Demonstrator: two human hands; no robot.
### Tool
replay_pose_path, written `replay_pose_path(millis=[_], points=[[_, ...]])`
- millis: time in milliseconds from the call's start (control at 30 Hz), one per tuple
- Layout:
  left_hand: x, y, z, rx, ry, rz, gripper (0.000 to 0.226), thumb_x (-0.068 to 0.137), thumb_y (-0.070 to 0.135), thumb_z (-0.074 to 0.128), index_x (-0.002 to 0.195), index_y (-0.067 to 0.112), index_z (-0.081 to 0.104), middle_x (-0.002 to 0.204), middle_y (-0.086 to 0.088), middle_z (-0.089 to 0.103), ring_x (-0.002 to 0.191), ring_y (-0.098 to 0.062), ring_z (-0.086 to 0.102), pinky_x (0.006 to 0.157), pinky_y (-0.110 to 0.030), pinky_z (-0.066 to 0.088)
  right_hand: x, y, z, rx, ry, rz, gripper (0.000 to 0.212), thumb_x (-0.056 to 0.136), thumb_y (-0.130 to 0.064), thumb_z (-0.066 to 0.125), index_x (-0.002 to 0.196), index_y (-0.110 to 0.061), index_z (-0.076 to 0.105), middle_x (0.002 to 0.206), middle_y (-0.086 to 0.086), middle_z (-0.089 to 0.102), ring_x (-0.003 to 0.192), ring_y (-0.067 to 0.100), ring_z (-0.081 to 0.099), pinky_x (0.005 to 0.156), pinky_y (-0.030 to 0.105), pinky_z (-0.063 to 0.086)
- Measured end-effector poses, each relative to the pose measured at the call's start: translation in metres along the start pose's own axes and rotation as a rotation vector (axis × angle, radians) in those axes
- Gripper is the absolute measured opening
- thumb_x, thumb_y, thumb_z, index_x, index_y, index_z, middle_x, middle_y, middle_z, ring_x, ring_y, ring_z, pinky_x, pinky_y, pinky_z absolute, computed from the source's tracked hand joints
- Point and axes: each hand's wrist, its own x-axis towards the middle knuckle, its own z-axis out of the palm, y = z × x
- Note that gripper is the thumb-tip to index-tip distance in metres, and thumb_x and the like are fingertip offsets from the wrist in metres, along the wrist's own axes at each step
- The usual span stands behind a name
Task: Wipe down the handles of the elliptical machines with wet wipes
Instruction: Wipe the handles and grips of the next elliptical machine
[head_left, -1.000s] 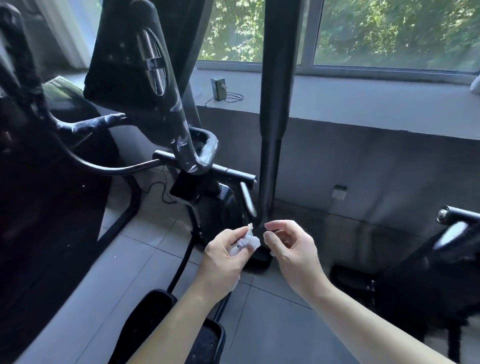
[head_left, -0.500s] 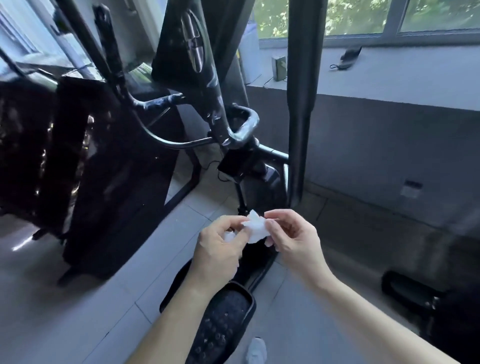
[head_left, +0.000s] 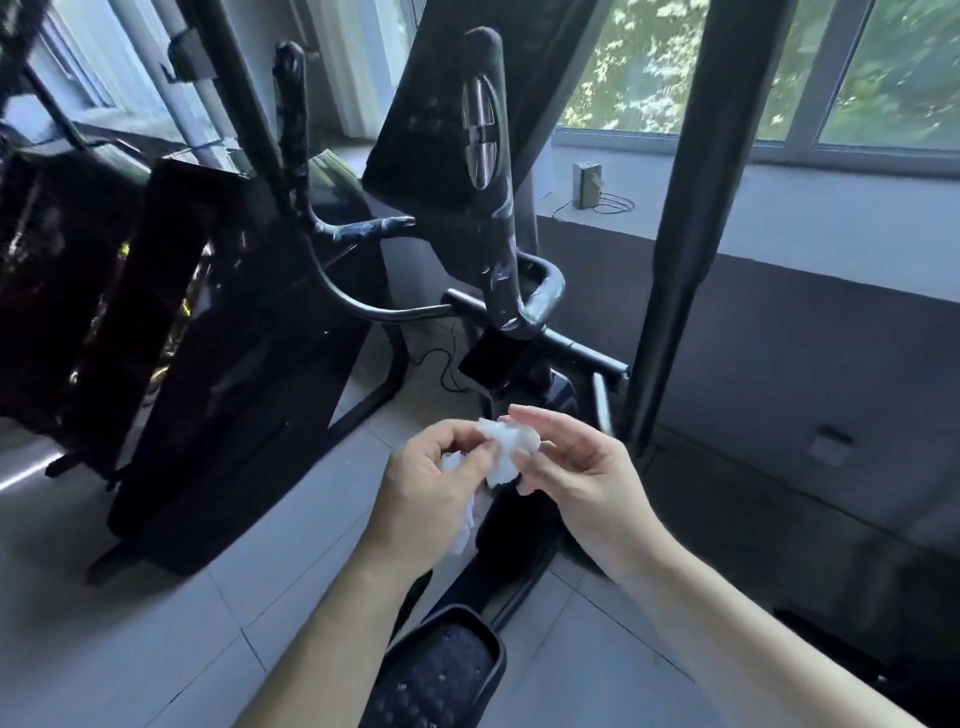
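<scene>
We are pinching a crumpled wet wipe (head_left: 506, 447) between both hands, left hand (head_left: 431, 499) and right hand (head_left: 582, 478) together low, while the upright elliptical handle (head_left: 293, 119) is rising up-left, nearer the left.

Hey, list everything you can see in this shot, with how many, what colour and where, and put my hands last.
Elliptical machine: one, black, centre, console up top.
Moving handles: two, black; a worn one left of the console, a thick one right of it.
Fixed handlebar: one, black, below the console.
Pedal: one, black, bottom centre.
Other machines: dark, glossy, left side; count unclear.
Small box with cable: one, grey, on the windowsill.
Wall socket: one, grey, low on the right wall.
Floor tiles: grey.
Wet wipe: one, white, crumpled, between both hands.
Left hand: grips the wipe.
Right hand: fingers pinch the wipe's edge.
</scene>
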Motion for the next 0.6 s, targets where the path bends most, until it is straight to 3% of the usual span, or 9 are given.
replay_pose_path(millis=[67, 200, 267, 333, 400, 467, 533, 600], points=[[0.015, 0.007, -0.011, -0.014, -0.056, 0.040, 0.007, 0.096, 0.027, 0.072, 0.093, 0.028, 0.077, 0.075, 0.010, 0.071, 0.065, -0.004, 0.062, 0.067, -0.025, 0.050, 0.012, -0.007, 0.007, 0.007, 0.017, -0.029, 0.032, 0.094, 0.002, 0.069, 0.123, -0.011, 0.072, 0.102, 0.007, 0.078, 0.070, 0.008, 0.064, 0.072, 0.023, 0.055], [0.044, 0.025, -0.032, -0.033, -0.148, 0.107, 0.006, 0.094, 0.034, 0.074, 0.096, 0.029, 0.078, 0.087, -0.001, 0.076, 0.071, -0.021, 0.067, 0.065, -0.036, 0.058, 0.035, -0.020, 0.024, 0.044, 0.082, -0.072, 0.029, 0.094, -0.001, 0.069, 0.122, -0.006, 0.070, 0.099, 0.005, 0.079, 0.077, 0.009, 0.070, 0.074, 0.021, 0.055], [0.059, 0.035, -0.043, -0.059, -0.185, 0.125, 0.007, 0.090, 0.034, 0.078, 0.096, 0.030, 0.078, 0.089, 0.002, 0.076, 0.071, -0.021, 0.068, 0.064, -0.036, 0.057, 0.048, -0.028, 0.030, 0.023, 0.156, -0.113, 0.023, 0.091, -0.010, 0.077, 0.114, -0.009, 0.073, 0.095, 0.009, 0.076, 0.086, 0.016, 0.072, 0.083, 0.032, 0.057], [0.076, 0.045, -0.056, -0.086, -0.227, 0.156, 0.011, 0.087, 0.024, 0.082, 0.096, 0.030, 0.078, 0.095, 0.006, 0.076, 0.077, -0.014, 0.071, 0.071, -0.033, 0.056, 0.059, -0.043, 0.035, 0.025, 0.206, -0.149, 0.030, 0.083, -0.026, 0.087, 0.107, -0.015, 0.074, 0.098, 0.018, 0.071, 0.094, 0.030, 0.068, 0.095, 0.052, 0.055], [0.093, 0.056, -0.069, -0.081, -0.271, 0.206, 0.023, 0.086, 0.012, 0.081, 0.098, 0.031, 0.079, 0.097, 0.007, 0.075, 0.083, -0.006, 0.068, 0.079, -0.026, 0.053, 0.069, -0.061, 0.039, 0.057, 0.266, -0.183, 0.037, 0.074, -0.034, 0.092, 0.099, -0.019, 0.070, 0.094, 0.013, 0.067, 0.093, 0.044, 0.066, 0.097, 0.062, 0.051], [0.110, 0.068, -0.081, -0.080, -0.311, 0.261, 0.026, 0.088, 0.005, 0.078, 0.101, 0.028, 0.079, 0.100, 0.005, 0.074, 0.089, -0.008, 0.067, 0.085, -0.024, 0.055, 0.076, -0.082, 0.043, 0.100, 0.283, -0.239, 0.025, 0.080, -0.022, 0.084, 0.094, -0.015, 0.065, 0.086, 0.006, 0.069, 0.088, 0.044, 0.072, 0.097, 0.064, 0.053], [0.125, 0.080, -0.088, -0.105, -0.339, 0.300, 0.024, 0.090, 0.004, 0.076, 0.103, 0.024, 0.078, 0.098, 0.002, 0.075, 0.088, -0.012, 0.069, 0.083, -0.022, 0.055, 0.083, -0.099, 0.047, 0.065, 0.308, -0.305, 0.014, 0.086, -0.010, 0.076, 0.093, -0.011, 0.064, 0.081, 0.003, 0.069, 0.083, 0.032, 0.076, 0.095, 0.062, 0.056], [0.139, 0.094, -0.091, -0.114, -0.306, 0.345, 0.023, 0.091, 0.005, 0.075, 0.103, 0.023, 0.077, 0.095, 0.000, 0.077, 0.088, -0.016, 0.073, 0.080, -0.023, 0.055, 0.091, -0.112, 0.048, -0.008, 0.365, -0.361, 0.012, 0.090, 0.000, 0.073, 0.094, -0.009, 0.067, 0.078, 0.002, 0.070, 0.076, 0.022, 0.074, 0.086, 0.051, 0.061]])
